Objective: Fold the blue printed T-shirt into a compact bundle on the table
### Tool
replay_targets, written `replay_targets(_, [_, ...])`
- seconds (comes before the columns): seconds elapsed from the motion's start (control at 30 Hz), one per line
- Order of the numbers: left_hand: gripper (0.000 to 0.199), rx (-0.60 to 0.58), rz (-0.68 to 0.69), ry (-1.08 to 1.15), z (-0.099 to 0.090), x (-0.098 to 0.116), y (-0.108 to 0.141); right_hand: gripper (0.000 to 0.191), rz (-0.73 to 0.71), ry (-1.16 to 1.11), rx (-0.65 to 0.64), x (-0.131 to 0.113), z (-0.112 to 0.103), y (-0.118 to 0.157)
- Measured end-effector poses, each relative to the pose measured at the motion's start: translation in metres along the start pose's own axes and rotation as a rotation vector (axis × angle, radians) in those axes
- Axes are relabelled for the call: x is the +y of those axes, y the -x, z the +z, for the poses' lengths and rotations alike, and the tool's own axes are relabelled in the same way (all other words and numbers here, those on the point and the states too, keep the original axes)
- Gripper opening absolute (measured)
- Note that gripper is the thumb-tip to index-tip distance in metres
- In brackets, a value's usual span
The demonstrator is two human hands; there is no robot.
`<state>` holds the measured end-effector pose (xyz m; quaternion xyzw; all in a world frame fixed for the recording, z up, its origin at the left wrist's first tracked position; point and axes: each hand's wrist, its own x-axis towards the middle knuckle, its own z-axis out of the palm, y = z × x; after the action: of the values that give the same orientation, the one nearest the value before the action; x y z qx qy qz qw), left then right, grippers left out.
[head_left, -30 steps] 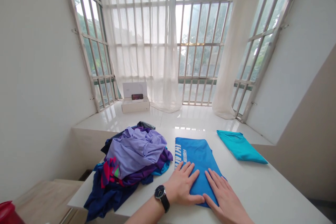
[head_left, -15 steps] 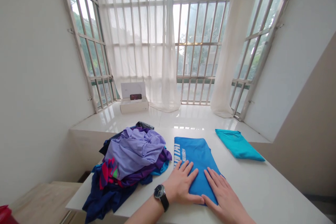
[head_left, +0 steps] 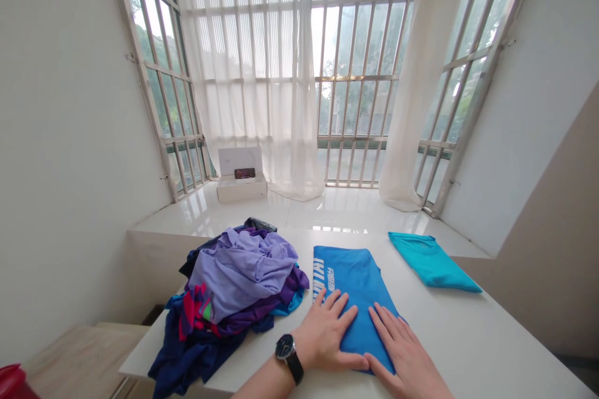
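My left hand point(head_left: 322, 333), with a black-strapped wristwatch point(head_left: 287, 349) on its wrist, lies flat on a folded blue printed T-shirt point(head_left: 353, 280). My right hand point(head_left: 402, 346) rests flat on the same shirt, its fingers spread near the shirt's right edge. Neither hand grips the cloth. To the left, touching the shirt's edge, sits a heap of crumpled clothes point(head_left: 234, 293) in lilac, purple, navy and pink. A folded teal shirt point(head_left: 433, 262) lies to the right on the white table point(head_left: 472, 336).
Behind the table, a white tiled ledge point(head_left: 327, 212) holds an open white box point(head_left: 241, 190) with a phone point(head_left: 244, 173) inside. Barred windows and sheer curtains point(head_left: 253, 75) stand beyond it. A wooden surface point(head_left: 79, 361) and a red object point(head_left: 14, 383) sit at lower left.
The whole view shifts slightly with my head. Both hands stay flat on the blue shirt, and no garment visibly changes.
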<state>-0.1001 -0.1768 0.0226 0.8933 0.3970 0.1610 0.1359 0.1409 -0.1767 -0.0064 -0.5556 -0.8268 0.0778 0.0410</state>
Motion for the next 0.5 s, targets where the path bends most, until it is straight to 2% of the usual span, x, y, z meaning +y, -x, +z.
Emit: replay_targets(0.5, [0.090,0.051,-0.023,0.060,0.0046,-0.0032,0.0005,0.081,-0.019,-0.037,0.051,0.0050,0.0068,0.0000])
